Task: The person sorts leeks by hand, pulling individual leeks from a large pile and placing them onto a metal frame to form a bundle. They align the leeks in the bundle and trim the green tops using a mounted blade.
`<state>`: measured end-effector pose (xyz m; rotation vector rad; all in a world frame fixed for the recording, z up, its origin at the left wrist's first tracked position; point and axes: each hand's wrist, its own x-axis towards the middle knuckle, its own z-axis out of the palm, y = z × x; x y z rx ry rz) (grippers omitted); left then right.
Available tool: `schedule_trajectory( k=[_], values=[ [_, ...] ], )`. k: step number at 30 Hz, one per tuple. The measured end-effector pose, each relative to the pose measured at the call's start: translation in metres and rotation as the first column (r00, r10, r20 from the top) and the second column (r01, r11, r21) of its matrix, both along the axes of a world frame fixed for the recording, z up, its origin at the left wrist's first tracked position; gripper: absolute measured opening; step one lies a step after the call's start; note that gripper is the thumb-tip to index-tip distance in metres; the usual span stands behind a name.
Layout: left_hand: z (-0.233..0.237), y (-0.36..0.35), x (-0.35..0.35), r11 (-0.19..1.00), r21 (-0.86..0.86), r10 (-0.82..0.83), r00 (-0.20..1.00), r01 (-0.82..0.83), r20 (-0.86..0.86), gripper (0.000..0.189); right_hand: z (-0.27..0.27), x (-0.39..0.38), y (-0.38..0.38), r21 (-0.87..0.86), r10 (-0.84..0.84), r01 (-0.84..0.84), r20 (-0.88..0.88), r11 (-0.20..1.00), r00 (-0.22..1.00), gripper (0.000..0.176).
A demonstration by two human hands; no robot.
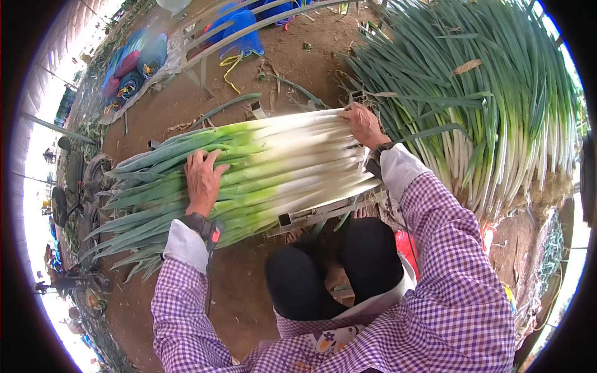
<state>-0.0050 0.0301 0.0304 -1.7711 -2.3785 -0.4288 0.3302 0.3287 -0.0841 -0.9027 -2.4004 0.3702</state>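
Observation:
A row of trimmed leeks [261, 168] lies side by side in front of me, white ends to the right and green leaves to the left. My left hand [203, 180] rests on top of the green part, thumb and fingers apart. At the far right corner of the row, my right hand [365, 126] has its fingers closed around the white end of a leek [323, 116]. The undersides of its fingers are partly hidden. Beneath the leeks, a metal frame [305, 217] shows at the near edge.
A large pile of untrimmed leeks [460, 93] lies to the right, roots toward me. At the back are a bamboo rack [249, 30] and blue net bags [239, 40]. More bundled nets [134, 62] sit at far left. Loose leaves lie on the dirt floor [161, 105].

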Motion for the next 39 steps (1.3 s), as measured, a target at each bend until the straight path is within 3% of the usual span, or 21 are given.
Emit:
schedule_trajectory(
  k=[4, 7, 8, 9, 10, 12, 14, 15, 19, 23, 26, 29, 31, 34, 36, 38, 39],
  values=[
    [-0.001, -0.002, 0.0, 1.0, 0.009, 0.004, 1.0, -0.004, -0.006, 0.044, 0.026, -0.015, -0.016, 0.014, -0.065, 0.063, 0.176, 0.998, 0.982, 0.02],
    [-0.003, -0.001, -0.002, 1.0, -0.007, 0.024, 1.0, -0.024, -0.014, 0.045, 0.045, -0.046, -0.038, 0.137, 0.049, -0.043, -0.041, 0.99, 0.998, 0.029],
    [-0.003, -0.001, -0.002, 1.0, -0.006, 0.024, 1.0, -0.024, -0.016, 0.046, 0.047, -0.056, -0.042, 0.162, 0.092, -0.071, -0.128, 0.984, 0.987, 0.033],
    [-0.002, -0.001, -0.001, 1.0, 0.005, 0.014, 1.0, -0.014, -0.02, 0.046, 0.04, -0.068, -0.041, 0.202, 0.143, -0.12, -0.105, 0.972, 0.984, 0.05],
    [-0.002, -0.001, -0.001, 1.0, 0.003, 0.009, 1.0, -0.009, -0.019, 0.046, 0.031, -0.071, -0.046, 0.084, 0.164, -0.161, -0.04, 0.983, 0.986, 0.063],
    [-0.003, -0.003, -0.003, 1.0, -0.007, 0.001, 1.0, -0.001, -0.011, 0.045, 0.015, -0.063, -0.056, 0.084, 0.161, -0.17, 0.097, 0.982, 0.982, 0.074],
    [-0.007, 0.001, -0.006, 0.999, -0.022, -0.026, 0.999, 0.026, -0.027, 0.045, 0.02, -0.055, -0.067, 0.02, 0.144, -0.148, 0.145, 0.989, 0.979, 0.076],
    [-0.01, -0.003, -0.006, 0.998, -0.042, -0.042, 0.999, 0.041, -0.031, 0.045, 0.016, -0.063, -0.064, 0.108, 0.082, -0.103, 0.184, 0.989, 0.98, 0.073],
    [-0.002, 0.005, -0.009, 0.996, -0.076, -0.046, 0.998, 0.048, 0.03, 0.047, 0.009, -0.068, -0.056, 0.1, 0.045, -0.064, 0.182, 0.993, 0.982, 0.066],
    [0.003, -0.011, -0.011, 0.989, 0.035, -0.141, 0.99, 0.14, 0.024, 0.046, 0.009, -0.065, -0.057, 0.091, 0.024, -0.045, 0.219, 0.995, 0.976, 0.068],
    [0.027, -0.045, -0.04, 0.998, 0.052, -0.031, 0.991, 0.038, -0.132, 0.045, 0.01, -0.066, -0.058, 0.067, 0.019, -0.035, 0.226, 0.997, 0.974, 0.068],
    [0.046, -0.096, -0.107, 0.985, -0.067, 0.136, 0.95, -0.161, -0.28, 0.04, 0.014, -0.066, -0.06, 0.055, 0.017, -0.031, 0.234, 0.998, 0.972, 0.068],
    [0.05, -0.126, -0.156, 0.898, -0.265, 0.314, 0.934, -0.35, -0.17, 0.048, 0.015, -0.066, -0.058, 0.063, 0.024, -0.039, 0.22, 0.997, 0.975, 0.067],
    [0.014, -0.16, -0.243, 0.75, -0.445, 0.525, 0.85, -0.489, -0.05, 0.057, 0.008, -0.068, -0.055, 0.075, 0.037, -0.052, 0.182, 0.996, 0.983, 0.066],
    [0.012, -0.153, -0.243, 0.72, -0.39, 0.521, 0.818, -0.574, -0.242, 0.068, 0.009, -0.066, -0.056, 0.052, 0.039, -0.05, 0.191, 0.997, 0.981, 0.066],
    [0.066, -0.116, -0.18, 0.694, -0.282, 0.556, 0.742, -0.662, -0.375, 0.068, 0.01, -0.066, -0.057, 0.027, 0.034, -0.04, 0.199, 0.999, 0.979, 0.065],
    [0.078, -0.106, -0.168, 0.745, -0.219, 0.499, 0.744, -0.63, -0.444, 0.069, 0.007, -0.066, -0.056, 0.044, 0.033, -0.042, 0.189, 0.998, 0.981, 0.064]
  ],
)
